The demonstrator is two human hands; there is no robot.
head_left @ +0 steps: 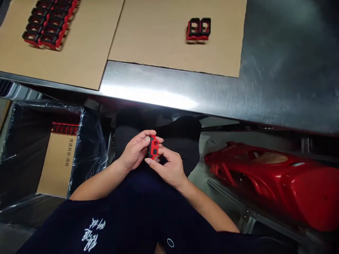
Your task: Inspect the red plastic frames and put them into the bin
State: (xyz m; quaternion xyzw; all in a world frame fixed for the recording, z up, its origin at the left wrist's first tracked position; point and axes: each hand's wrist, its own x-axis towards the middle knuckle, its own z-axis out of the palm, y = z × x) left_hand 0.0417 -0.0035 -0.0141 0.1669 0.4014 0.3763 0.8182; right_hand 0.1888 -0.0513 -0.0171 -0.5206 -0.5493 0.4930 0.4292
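Note:
A small red and black plastic part (153, 147) is held in front of my lap, below the table edge. My left hand (136, 150) grips it from the left, with the thumb across its upper side. My right hand (169, 167) holds its lower end between thumb and fingers. The fingers hide part of the piece. Its face shows a dark square recess.
A steel table (169, 95) lies ahead, with cardboard sheets (174, 46) carrying rows of black and red frames (47, 24) and a joined pair (198, 30). A large red moulded shell (272, 180) lies low at right. A plastic-wrapped cardboard box (57, 165) stands at left.

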